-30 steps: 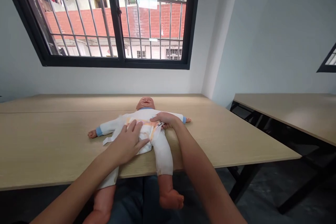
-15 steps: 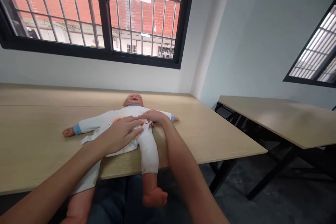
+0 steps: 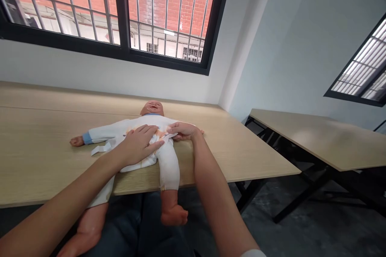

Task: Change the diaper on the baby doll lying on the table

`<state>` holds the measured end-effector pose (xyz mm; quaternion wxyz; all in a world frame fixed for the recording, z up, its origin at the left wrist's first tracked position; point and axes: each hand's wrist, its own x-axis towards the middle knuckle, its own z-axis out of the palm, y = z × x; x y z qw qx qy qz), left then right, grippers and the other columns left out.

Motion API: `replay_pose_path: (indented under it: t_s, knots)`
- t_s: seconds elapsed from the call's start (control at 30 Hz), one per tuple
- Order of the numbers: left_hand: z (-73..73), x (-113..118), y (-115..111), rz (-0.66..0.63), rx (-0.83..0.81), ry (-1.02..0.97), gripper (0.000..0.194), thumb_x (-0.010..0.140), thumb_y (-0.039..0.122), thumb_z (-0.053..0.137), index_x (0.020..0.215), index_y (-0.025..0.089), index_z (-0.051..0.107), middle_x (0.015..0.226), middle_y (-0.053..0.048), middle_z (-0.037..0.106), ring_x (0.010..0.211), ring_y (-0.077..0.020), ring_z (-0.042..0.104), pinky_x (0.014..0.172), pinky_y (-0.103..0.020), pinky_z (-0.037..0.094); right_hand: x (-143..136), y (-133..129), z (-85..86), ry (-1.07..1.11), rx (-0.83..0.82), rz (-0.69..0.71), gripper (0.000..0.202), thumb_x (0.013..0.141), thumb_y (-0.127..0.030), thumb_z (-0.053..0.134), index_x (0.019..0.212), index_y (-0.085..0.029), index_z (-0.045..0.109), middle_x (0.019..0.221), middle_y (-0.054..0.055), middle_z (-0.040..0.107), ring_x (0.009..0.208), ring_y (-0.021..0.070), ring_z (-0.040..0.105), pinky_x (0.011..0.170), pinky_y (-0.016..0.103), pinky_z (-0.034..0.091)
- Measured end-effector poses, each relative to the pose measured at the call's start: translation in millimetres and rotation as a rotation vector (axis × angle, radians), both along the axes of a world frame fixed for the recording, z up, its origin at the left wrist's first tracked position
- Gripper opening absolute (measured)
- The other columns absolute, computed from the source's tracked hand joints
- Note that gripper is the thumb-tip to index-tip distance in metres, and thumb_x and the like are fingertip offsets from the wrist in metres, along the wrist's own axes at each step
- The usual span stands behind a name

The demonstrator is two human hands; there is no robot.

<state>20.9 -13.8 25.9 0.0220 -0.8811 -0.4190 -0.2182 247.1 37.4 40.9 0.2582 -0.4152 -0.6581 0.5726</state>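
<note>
A baby doll (image 3: pixel 169 160) lies on its back on the wooden table, its legs hanging over the near edge. It has a white top with blue trim and white cloth upper legs. A white diaper (image 3: pixel 139 165) with an orange print is around its hips, and a loose white tab (image 3: pixel 101 148) sticks out at the left. My left hand (image 3: pixel 141 142) rests flat on the diaper's front, fingers stretched out. At the doll's right-hand side in view, my right hand (image 3: pixel 182 129) pinches the diaper's edge between thumb and fingers; its lower fingers are partly hidden.
The table (image 3: pixel 229 144) runs along the wall beneath a barred window (image 3: pixel 120 16). A second table (image 3: pixel 313 136) stands to the right, across a gap with dark metal legs. My lap (image 3: pixel 144 225) is below the near edge.
My right hand has shifted slightly right and now pinches the diaper's edge, drawing it outward. My left hand stays on the front. The view has tilted a little.
</note>
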Motion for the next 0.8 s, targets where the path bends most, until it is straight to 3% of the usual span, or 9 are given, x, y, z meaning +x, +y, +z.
replay_pose_path:
  t_s: [0.13, 0.37, 0.5, 0.8]
  knots:
    - [-1.1, 0, -2, 0.016, 0.013, 0.007, 0.043, 0.092, 0.060, 0.038, 0.104, 0.023, 0.056, 0.114, -0.009, 0.063, 0.110, -0.0306, 0.054, 0.087, -0.042, 0.040, -1, 4, 2.2, -0.013, -0.014, 0.097, 0.030, 0.072, -0.029, 0.078, 0.065, -0.016, 0.052, 0.047, -0.007, 0.043, 0.044, 0.0056, 0.036, 0.043, 0.019, 0.033]
    - [-7.1, -3, -2, 0.036, 0.083, -0.027, 0.045, 0.096, 0.054, 0.032, 0.120, 0.022, 0.053, 0.131, -0.012, 0.056, 0.124, -0.0305, 0.047, 0.100, -0.044, 0.038, -2, 21, -6.4, 0.128, 0.036, 0.171, 0.031, 0.064, -0.034, 0.079, 0.078, -0.015, 0.059, 0.058, -0.005, 0.052, 0.051, 0.0075, 0.043, 0.052, 0.021, 0.042]
    - [-8.9, -5, 0, 0.073, 0.111, -0.109, 0.048, 0.097, 0.050, 0.032, 0.130, 0.020, 0.049, 0.129, -0.013, 0.056, 0.120, -0.0302, 0.051, 0.101, -0.043, 0.039, -3, 28, -10.0, 0.134, 0.134, 0.115, 0.033, 0.064, -0.038, 0.079, 0.073, -0.015, 0.058, 0.059, -0.005, 0.051, 0.053, 0.0074, 0.041, 0.051, 0.020, 0.038]
    - [1.6, -3, -12, -0.002, 0.104, -0.205, 0.040, 0.099, 0.041, 0.032, 0.125, 0.020, 0.054, 0.122, -0.011, 0.061, 0.114, -0.0271, 0.054, 0.100, -0.040, 0.041, -3, 42, -21.4, 0.413, 0.168, -0.112, 0.036, 0.063, -0.038, 0.080, 0.077, -0.015, 0.055, 0.067, -0.003, 0.055, 0.060, 0.0089, 0.051, 0.062, 0.022, 0.045]
